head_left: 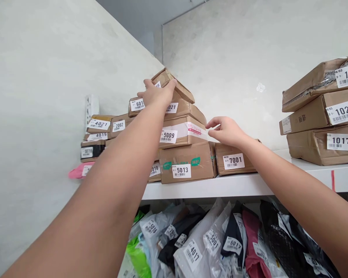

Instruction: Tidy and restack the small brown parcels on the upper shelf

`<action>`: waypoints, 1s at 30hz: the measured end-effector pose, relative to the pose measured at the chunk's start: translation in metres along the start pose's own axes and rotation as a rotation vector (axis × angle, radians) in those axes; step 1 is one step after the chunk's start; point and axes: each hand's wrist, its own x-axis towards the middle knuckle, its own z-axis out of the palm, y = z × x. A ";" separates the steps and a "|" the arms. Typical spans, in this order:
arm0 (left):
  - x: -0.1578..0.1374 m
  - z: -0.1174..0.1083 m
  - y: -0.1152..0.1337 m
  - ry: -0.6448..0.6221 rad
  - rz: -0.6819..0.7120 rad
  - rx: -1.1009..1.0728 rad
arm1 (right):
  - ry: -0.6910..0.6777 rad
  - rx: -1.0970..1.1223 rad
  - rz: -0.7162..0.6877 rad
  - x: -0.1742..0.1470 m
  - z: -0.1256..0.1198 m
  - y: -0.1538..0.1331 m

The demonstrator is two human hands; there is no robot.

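Observation:
My left hand (157, 94) reaches up to the top of a stack and spans the front of a small tilted cardboard box (181, 85), its fingers on the left side and thumb on the right. The hand covers much of that box's label. Beneath it lie a box marked 021 (188, 109), one marked 5009 (176, 129) with white and pink tape, and one marked 5013 (188, 154). My right hand (226, 130) is beside the 5009 box, fingers loosely curled and apart, holding nothing. Below it sits a box marked 7001 (220, 156).
The boxes stand on a white shelf (220, 186). More boxes (100, 122) are stacked at the left by the wall, and a further stack (307, 143) stands at the right. Several labelled plastic parcel bags (188, 247) fill the level below.

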 end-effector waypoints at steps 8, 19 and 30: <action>-0.010 0.011 0.011 0.056 0.008 0.011 | 0.010 0.009 -0.012 -0.001 0.000 0.003; -0.009 0.009 0.010 -0.076 0.027 0.119 | 0.019 0.014 -0.047 -0.001 0.003 0.004; -0.006 0.015 0.002 -0.030 0.073 0.100 | 0.027 0.008 -0.068 0.008 0.010 0.000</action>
